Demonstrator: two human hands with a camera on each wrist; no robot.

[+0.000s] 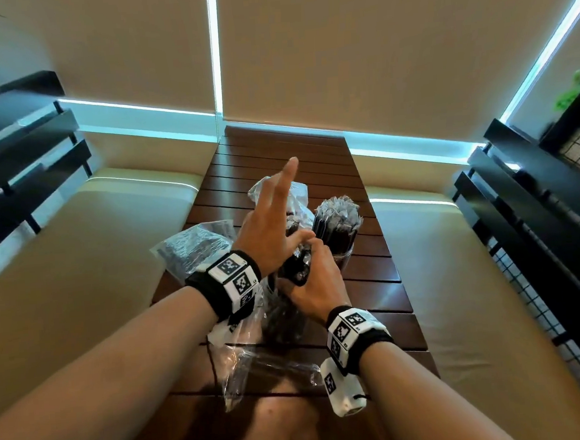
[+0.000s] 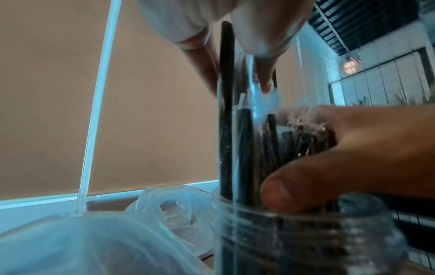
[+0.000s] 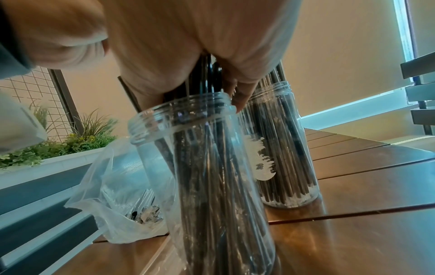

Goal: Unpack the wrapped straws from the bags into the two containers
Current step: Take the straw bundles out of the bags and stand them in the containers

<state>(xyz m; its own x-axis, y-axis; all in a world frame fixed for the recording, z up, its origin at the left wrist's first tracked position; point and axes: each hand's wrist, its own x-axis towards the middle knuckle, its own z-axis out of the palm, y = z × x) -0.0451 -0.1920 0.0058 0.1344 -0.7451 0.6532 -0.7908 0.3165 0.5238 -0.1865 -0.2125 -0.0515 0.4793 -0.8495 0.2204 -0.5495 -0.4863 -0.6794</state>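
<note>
Nearest the table's (image 1: 383, 302) front edge lay a crumpled clear bag (image 1: 258, 369); just beyond it, mid-table, the right hand (image 1: 315, 286) curled round a bundle of dark wrapped straws (image 3: 207, 148) standing in the near jar (image 3: 188, 134), while the left hand (image 1: 271, 221) pinched the bundle's top between thumb and a finger, its other fingers spread wide. Beyond stood the far jar (image 1: 339, 237), already packed full, with two more bags (image 1: 194, 247) toward the left and far side; the step appeared to be seating this bundle, and the next move likely called for loosening both grips so the straws drop and fan out.
</note>
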